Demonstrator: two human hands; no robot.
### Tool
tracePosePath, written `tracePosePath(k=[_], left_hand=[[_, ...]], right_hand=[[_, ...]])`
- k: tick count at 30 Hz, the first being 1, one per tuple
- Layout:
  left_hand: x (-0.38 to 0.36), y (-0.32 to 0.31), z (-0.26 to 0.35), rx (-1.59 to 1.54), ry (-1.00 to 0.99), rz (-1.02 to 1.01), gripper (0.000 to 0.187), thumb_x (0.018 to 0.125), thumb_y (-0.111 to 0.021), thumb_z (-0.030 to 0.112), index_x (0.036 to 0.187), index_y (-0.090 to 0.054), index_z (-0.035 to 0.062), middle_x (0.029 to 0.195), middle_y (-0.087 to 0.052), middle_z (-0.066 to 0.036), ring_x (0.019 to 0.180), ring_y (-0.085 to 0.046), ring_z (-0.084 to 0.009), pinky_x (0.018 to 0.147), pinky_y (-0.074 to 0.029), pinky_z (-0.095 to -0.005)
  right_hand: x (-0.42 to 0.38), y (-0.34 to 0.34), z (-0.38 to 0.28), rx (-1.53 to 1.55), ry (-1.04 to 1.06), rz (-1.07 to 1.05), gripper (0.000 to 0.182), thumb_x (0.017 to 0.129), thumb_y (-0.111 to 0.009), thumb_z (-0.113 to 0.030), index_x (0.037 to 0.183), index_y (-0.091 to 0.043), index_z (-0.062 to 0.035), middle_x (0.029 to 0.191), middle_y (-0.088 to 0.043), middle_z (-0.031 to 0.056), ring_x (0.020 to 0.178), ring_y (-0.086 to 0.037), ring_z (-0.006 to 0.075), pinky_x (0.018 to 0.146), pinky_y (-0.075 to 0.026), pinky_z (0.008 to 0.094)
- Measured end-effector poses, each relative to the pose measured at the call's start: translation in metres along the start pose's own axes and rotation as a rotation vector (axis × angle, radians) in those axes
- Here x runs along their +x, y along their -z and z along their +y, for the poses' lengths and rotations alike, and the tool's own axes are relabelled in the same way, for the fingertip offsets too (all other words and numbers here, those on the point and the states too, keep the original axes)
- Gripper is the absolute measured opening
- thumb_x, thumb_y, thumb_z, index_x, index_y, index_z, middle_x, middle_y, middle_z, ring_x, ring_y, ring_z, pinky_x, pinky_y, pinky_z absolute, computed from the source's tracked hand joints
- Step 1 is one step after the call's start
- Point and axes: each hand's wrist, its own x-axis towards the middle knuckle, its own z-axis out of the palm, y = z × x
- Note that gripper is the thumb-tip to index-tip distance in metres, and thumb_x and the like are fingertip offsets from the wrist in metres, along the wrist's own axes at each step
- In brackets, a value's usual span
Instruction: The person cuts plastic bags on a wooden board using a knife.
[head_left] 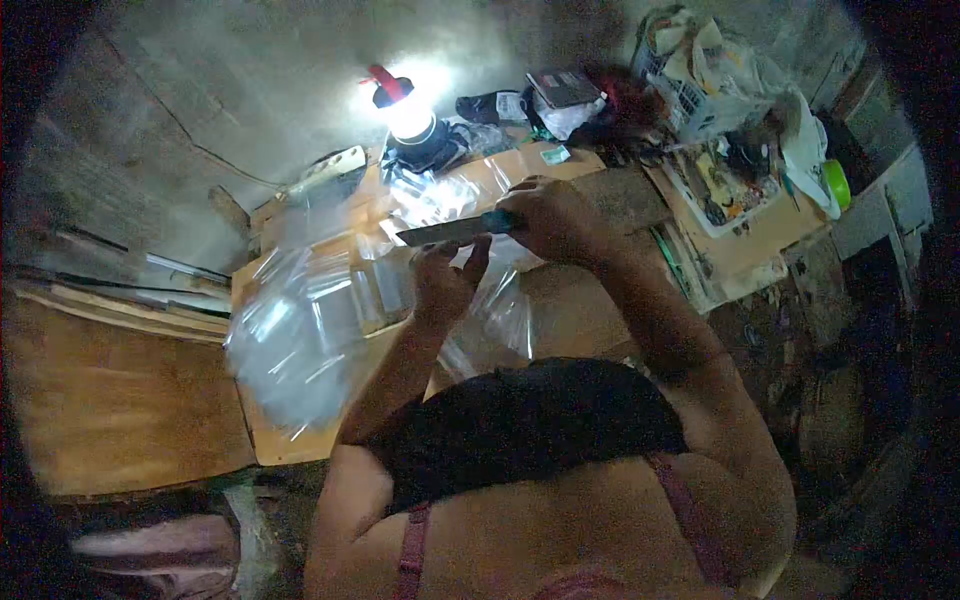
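Observation:
My right hand (550,215) is closed round the teal handle of a knife (440,231), whose flat grey blade points left. Under the blade is my left hand (447,282), its thumb and fingers up against the lower edge; part of that contact is hidden. Below and around both hands, clear plastic bags (310,330) lie spread over the wooden table (280,445). More shiny clear plastic (510,310) lies just right of my left wrist.
A lit lantern (410,118) with a red handle stands behind the hands. A power strip (335,162) lies to its left. At the right are a white tray (722,228) of small items, a basket (690,105) heaped with plastic and a green round item (836,184). Wooden boards (120,390) stand left.

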Motion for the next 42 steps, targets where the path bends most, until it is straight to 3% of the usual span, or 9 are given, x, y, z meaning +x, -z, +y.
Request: tracePosePath(k=[10, 18, 19, 22, 26, 28, 32, 39, 42], left_hand=[[-0.007, -0.017, -0.036, -0.049, -0.038, -0.104, 0.009, 0.072, -0.060, 0.010, 0.077, -0.062, 0.0033, 0.077, -0.062, -0.009, 0.074, -0.060, -0.0201, 0.069, -0.045, -0.0293], [-0.014, 0.007, -0.057, -0.195, 0.279, -0.337, 0.010, 0.075, -0.058, 0.009, 0.082, -0.063, 0.0031, 0.074, -0.063, -0.009, 0.068, -0.060, -0.0131, 0.063, -0.047, -0.0269], [-0.015, 0.008, -0.062, -0.272, 0.397, -0.351, 0.011, 0.075, -0.059, 0.010, 0.082, -0.063, 0.0018, 0.074, -0.063, -0.009, 0.067, -0.060, -0.0128, 0.062, -0.048, -0.0260], [-0.019, 0.005, -0.084, -0.434, 0.592, -0.315, 0.015, 0.075, -0.061, 0.013, 0.079, -0.063, -0.0004, 0.069, -0.062, -0.006, 0.061, -0.058, -0.0127, 0.057, -0.046, -0.0237], [-0.007, 0.020, -0.076, -0.052, 0.513, -0.408, 0.022, 0.072, -0.065, 0.023, 0.069, -0.061, 0.0013, 0.059, -0.059, -0.006, 0.052, -0.053, -0.0108, 0.052, -0.043, -0.0240], [-0.004, 0.019, -0.085, 0.064, 0.537, -0.435, 0.026, 0.071, -0.065, 0.024, 0.065, -0.057, 0.0007, 0.056, -0.057, -0.006, 0.052, -0.054, -0.0112, 0.052, -0.044, -0.0251], [-0.007, 0.009, -0.129, 0.187, 0.544, -0.495, 0.030, 0.070, -0.066, 0.027, 0.067, -0.053, 0.0001, 0.056, -0.057, -0.007, 0.052, -0.056, -0.0126, 0.053, -0.045, -0.0269], [-0.012, -0.011, -0.198, 0.296, 0.615, -0.759, 0.031, 0.067, -0.068, 0.031, 0.075, -0.059, 0.0024, 0.072, -0.061, -0.009, 0.063, -0.058, -0.0172, 0.056, -0.044, -0.0299], [-0.008, -0.013, -0.201, 0.449, 0.612, -0.900, 0.034, 0.064, -0.068, 0.037, 0.073, -0.061, 0.0052, 0.074, -0.060, -0.011, 0.065, -0.058, -0.0215, 0.059, -0.044, -0.0328]], right_hand=[[0.024, 0.064, 0.005, -0.015, -0.126, 0.143, 0.018, 0.071, -0.059, -0.017, 0.080, -0.056, -0.0017, 0.072, -0.056, 0.0156, 0.066, -0.055, 0.0252, 0.063, -0.042, 0.0339], [0.003, 0.063, 0.075, 0.127, -0.317, 0.387, 0.012, 0.072, -0.053, -0.016, 0.077, -0.054, -0.0041, 0.070, -0.056, 0.0030, 0.064, -0.049, 0.0137, 0.059, -0.040, 0.0293], [-0.001, 0.061, 0.071, 0.404, -0.334, 0.471, 0.010, 0.071, -0.052, -0.016, 0.076, -0.055, -0.0068, 0.068, -0.054, 0.0020, 0.063, -0.048, 0.0137, 0.059, -0.040, 0.0276], [-0.016, 0.030, 0.109, 0.419, -0.445, 0.321, 0.020, 0.078, -0.043, -0.018, 0.078, -0.057, -0.0039, 0.077, -0.058, 0.0082, 0.070, -0.055, 0.0169, 0.060, -0.043, 0.0314], [-0.035, -0.023, 0.151, 0.572, -0.355, 0.349, 0.020, 0.078, -0.045, -0.020, 0.077, -0.057, -0.0048, 0.073, -0.057, 0.0055, 0.065, -0.054, 0.0170, 0.058, -0.043, 0.0307], [-0.041, -0.043, 0.148, 0.464, -0.612, 0.302, 0.007, 0.074, -0.049, -0.010, 0.074, -0.056, -0.0063, 0.069, -0.054, 0.0012, 0.063, -0.049, 0.0111, 0.059, -0.041, 0.0273], [-0.067, -0.186, 0.225, 0.670, -0.492, 0.408, 0.007, 0.075, -0.051, -0.010, 0.073, -0.056, -0.0053, 0.067, -0.055, 0.0044, 0.062, -0.051, 0.0148, 0.057, -0.042, 0.0274], [-0.051, -0.183, 0.156, 0.143, -0.805, 0.058, 0.016, 0.071, -0.058, -0.021, 0.074, -0.055, -0.0059, 0.072, -0.056, 0.0185, 0.068, -0.055, 0.0333, 0.059, -0.043, 0.0403], [-0.055, -0.207, 0.158, -0.021, -0.708, 0.055, 0.017, 0.070, -0.058, -0.020, 0.080, -0.055, -0.0064, 0.073, -0.055, 0.0176, 0.070, -0.054, 0.0351, 0.061, -0.042, 0.0431]])
